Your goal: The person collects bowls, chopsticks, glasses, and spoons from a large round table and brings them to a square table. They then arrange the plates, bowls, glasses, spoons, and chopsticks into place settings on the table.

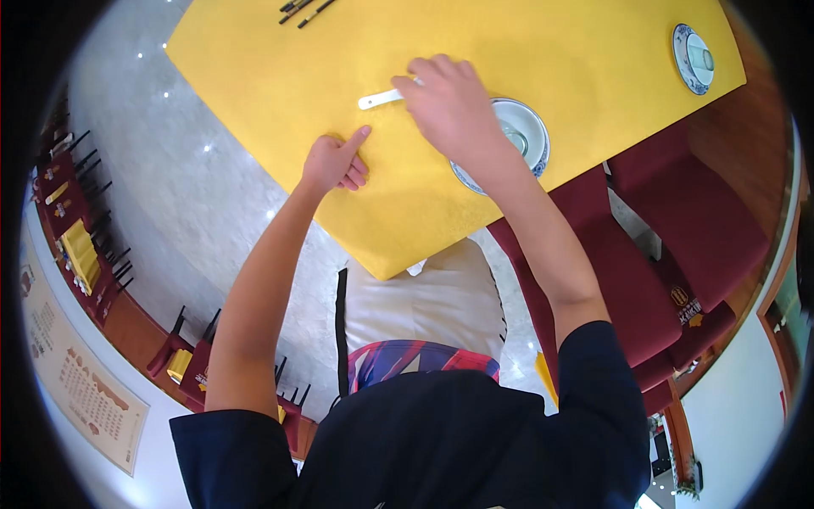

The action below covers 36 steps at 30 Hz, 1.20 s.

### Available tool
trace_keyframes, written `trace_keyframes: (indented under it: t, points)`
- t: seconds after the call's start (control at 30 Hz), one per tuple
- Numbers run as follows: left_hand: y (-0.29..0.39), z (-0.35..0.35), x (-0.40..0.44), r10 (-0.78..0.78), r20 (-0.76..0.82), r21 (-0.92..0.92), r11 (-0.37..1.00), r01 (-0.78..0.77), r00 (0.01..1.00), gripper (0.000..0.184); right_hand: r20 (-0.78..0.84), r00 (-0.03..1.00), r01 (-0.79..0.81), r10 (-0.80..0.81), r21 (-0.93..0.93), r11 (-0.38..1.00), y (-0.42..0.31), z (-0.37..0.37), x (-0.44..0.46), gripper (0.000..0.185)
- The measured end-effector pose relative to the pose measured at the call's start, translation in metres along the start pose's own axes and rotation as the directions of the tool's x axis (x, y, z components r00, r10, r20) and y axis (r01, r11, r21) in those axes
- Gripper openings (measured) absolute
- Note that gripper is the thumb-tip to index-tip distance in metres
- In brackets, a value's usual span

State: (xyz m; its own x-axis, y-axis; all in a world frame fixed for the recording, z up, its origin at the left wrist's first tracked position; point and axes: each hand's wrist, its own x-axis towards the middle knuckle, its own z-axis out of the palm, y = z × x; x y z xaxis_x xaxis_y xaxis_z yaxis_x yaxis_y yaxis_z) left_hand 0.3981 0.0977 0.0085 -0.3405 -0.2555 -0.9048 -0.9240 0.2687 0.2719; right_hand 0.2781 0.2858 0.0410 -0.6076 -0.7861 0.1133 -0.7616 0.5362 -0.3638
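Observation:
My right hand (pixel 449 102) reaches over the yellow tablecloth (pixel 577 51) with its fingers closed on a white spoon (pixel 381 99). The spoon's handle sticks out to the left; the rest of it is hidden by my fingers. Lower and to the left, my left hand (pixel 334 163) is at the cloth with the thumb stretched out and the fingers loosely bent, holding nothing. Partly under my right wrist sits a blue-patterned plate (pixel 543 161) with white tableware and a clear glass (pixel 515 140) on it.
Several dark chopsticks (pixel 305 10) lie at the table's far edge. Another patterned plate (pixel 685 78) with a glass stands at the right. Maroon chairs (pixel 610 263) line the table's right side. A table corner (pixel 381 270) points toward my body.

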Motion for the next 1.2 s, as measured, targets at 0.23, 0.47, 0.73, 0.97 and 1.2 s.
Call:
trace_keyframes:
  t: [0.23, 0.47, 0.73, 0.97, 1.2]
  points:
    - [-0.002, 0.005, 0.005, 0.061, 0.017, -0.068, 0.996, -0.059, 0.998, 0.067, 0.304, 0.942, 0.18, -0.145, -0.09, 0.98, 0.006, 0.042, 0.047, 0.004]
    - [0.004, 0.013, -0.003, 0.113, 0.025, -0.109, 0.988, -0.11, 0.993, 0.068, 0.246, 0.964, 0.133, -0.105, -0.098, 0.986, 0.016, 0.001, 0.033, 0.006]
    - [0.007, 0.015, -0.01, 0.059, 0.001, -0.101, 0.993, -0.059, 0.998, 0.068, 0.059, 0.812, -0.438, 0.581, 0.72, 0.539, 0.168, -0.139, -0.034, 0.015]
    - [0.009, 0.015, -0.008, 0.048, -0.006, -0.093, 0.995, -0.048, 0.999, 0.069, -0.34, 0.24, -0.028, 0.909, 0.934, 0.357, 0.384, -0.231, -0.148, 0.011]
    - [0.01, 0.015, -0.007, 0.037, -0.016, -0.094, 0.995, -0.038, 0.999, 0.069, -0.238, 0.093, -0.329, 0.967, 0.909, 0.256, 0.461, -0.19, -0.193, 0.015]
